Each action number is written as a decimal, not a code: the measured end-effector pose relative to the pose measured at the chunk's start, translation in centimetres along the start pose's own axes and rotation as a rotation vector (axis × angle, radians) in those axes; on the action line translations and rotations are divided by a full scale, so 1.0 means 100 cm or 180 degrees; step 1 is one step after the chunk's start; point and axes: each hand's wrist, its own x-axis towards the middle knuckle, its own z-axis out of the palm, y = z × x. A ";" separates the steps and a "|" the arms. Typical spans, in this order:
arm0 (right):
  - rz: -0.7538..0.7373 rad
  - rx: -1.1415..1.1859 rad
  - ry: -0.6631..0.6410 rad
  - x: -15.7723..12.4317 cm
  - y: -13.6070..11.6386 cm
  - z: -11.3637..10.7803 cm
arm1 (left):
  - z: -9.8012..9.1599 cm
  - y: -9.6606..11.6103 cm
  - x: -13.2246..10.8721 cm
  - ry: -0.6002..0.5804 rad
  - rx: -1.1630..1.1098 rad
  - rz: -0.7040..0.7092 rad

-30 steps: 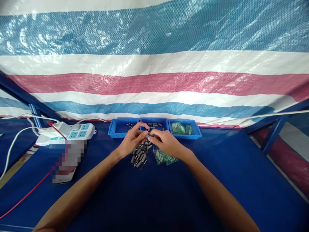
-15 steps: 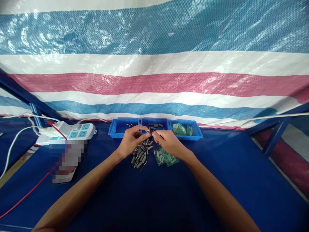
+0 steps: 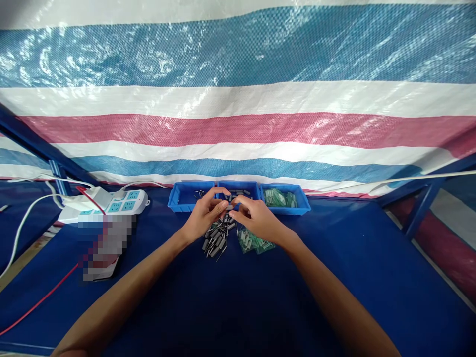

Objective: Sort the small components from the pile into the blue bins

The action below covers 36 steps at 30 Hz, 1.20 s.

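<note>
My left hand [image 3: 204, 214] and my right hand [image 3: 259, 216] meet fingertip to fingertip in front of the middle blue bin. Between their curled fingertips sits a small grey part [image 3: 229, 207], too small to name exactly. The left index finger arches above it, with the thumb beside it. On the right, thumb and index finger bend around its other side. Below the hands lies a pile of grey cylindrical parts with thin dark and pale leads [image 3: 215, 243]. Next to that pile, under the right hand, are green circuit boards [image 3: 248, 243].
Three blue bins stand in a row: a left bin [image 3: 177, 202] with a few dark pieces, a middle bin [image 3: 256, 186] with grey cylinders, a right bin [image 3: 303, 208] with green boards. A power strip [image 3: 138, 202] with cables and a blurred object [image 3: 106, 248] are at left.
Both hands have opened their grip slightly; the right index finger and thumb now form a wider arch, and the left index finger is raised. The piles and bins look the same.
</note>
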 end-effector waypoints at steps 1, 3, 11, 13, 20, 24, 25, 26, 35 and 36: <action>-0.0012 0.0002 -0.0040 0.000 0.000 0.000 | 0.000 -0.001 0.000 -0.0070 -0.0030 -0.0025; -0.0037 0.0013 -0.0084 0.001 0.001 0.001 | -0.001 -0.003 0.000 -0.0161 -0.0048 -0.0051; 0.0142 0.0439 -0.0029 0.003 0.006 -0.003 | -0.006 -0.003 0.003 0.0129 0.0779 0.0240; 0.0192 0.0506 -0.0056 0.003 0.005 -0.004 | -0.006 -0.002 0.002 0.0142 0.0921 0.0296; 0.0137 0.0181 0.0048 0.002 0.004 -0.003 | -0.006 -0.001 0.001 0.0367 0.1309 0.0420; 0.0076 0.0072 0.0021 0.003 0.008 -0.001 | -0.007 -0.001 0.002 0.0274 0.1400 0.0413; 0.0082 0.0085 0.0023 0.003 0.009 -0.001 | -0.008 0.000 0.002 0.0239 0.1386 0.0382; 0.0099 0.0115 0.0021 0.003 0.010 -0.002 | -0.008 -0.001 0.003 0.0210 0.1358 0.0345; 0.0277 0.0386 -0.0090 0.005 0.012 -0.003 | -0.011 -0.006 0.006 0.0284 0.1151 0.0324; 0.0280 0.0359 -0.0084 0.005 0.012 -0.003 | -0.011 -0.006 0.005 0.0300 0.1086 0.0281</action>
